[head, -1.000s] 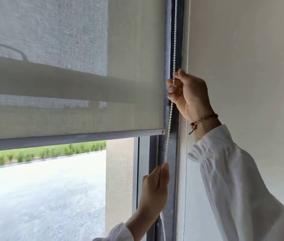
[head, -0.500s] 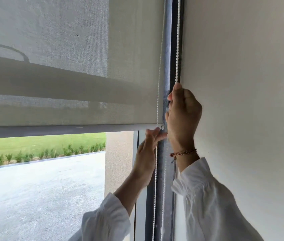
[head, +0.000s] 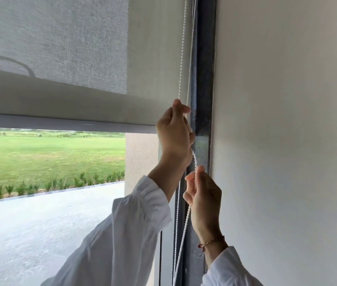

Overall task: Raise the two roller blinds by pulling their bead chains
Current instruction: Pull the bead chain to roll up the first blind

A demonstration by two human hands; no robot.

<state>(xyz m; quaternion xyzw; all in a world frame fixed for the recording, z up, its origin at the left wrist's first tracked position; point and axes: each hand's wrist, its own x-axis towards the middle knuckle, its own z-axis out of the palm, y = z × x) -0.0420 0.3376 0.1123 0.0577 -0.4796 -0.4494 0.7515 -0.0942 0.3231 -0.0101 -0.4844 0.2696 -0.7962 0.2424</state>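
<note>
While both hands grip it, bead chain rises.

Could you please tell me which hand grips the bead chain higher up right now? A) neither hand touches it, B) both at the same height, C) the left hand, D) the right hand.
C: the left hand pinches the bead chain at the blind's bottom bar, while the right hand has its grip on the chain lower down, beside the frame.

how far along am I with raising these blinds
Partly done: the left blind's bottom bar is up enough to show lawn. In hand: the left hand and the right hand both grip the bead chain. Left: the right blind fills its side.
</note>
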